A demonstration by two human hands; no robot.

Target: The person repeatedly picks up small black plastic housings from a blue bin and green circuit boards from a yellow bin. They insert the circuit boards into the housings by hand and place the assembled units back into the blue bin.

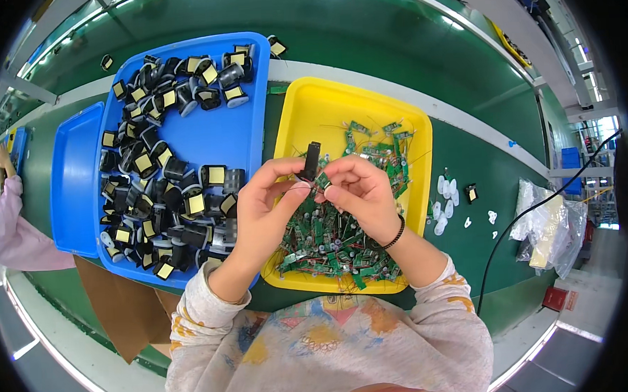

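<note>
Above the yellow tray (426, 191) my two hands meet, fingertips almost touching. My left hand (268, 198) pinches a narrow black plastic casing (312, 157) that stands up from its fingers. Between the thumb and fingers of my right hand (361, 192) is a small green circuit board (322, 182), held close against the casing's lower end. Whether the board sits inside the casing is hidden by the fingertips. Beneath the hands, the yellow tray holds a heap of green circuit boards (330, 248) with thin wires.
Left of the yellow tray, a large blue tray (206, 141) holds many black casings (195, 203) with pale yellow pads. Another blue tray (75, 185) lies beyond it. White oval pieces (441, 222), clear plastic bags (546, 221) and a black cable (518, 218) are at right. A co-worker's pink sleeve (21, 230) shows far left.
</note>
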